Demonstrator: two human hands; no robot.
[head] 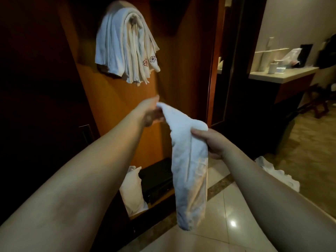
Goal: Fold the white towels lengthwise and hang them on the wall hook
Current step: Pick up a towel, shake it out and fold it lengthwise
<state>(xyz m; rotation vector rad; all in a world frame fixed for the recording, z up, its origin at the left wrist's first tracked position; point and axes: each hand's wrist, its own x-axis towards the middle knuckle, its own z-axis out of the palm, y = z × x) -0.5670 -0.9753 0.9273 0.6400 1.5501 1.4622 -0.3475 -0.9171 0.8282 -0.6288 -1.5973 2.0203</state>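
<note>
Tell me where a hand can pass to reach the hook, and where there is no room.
The hook itself is buried under hung towels. Bare wooden panel lies right of the bundle, up to the door frame, and below it above the left hand. The left hand and right hand hold the folded towel.

I see white towel [189, 160] in hand, plain. Hung towels [125, 46] white and cream, two with red and purple embroidered flowers [149, 60]. Wall panel [181, 70] orange-brown wood. Floor tiles [227, 211] glossy beige. Countertop [280, 75] pale.
</note>
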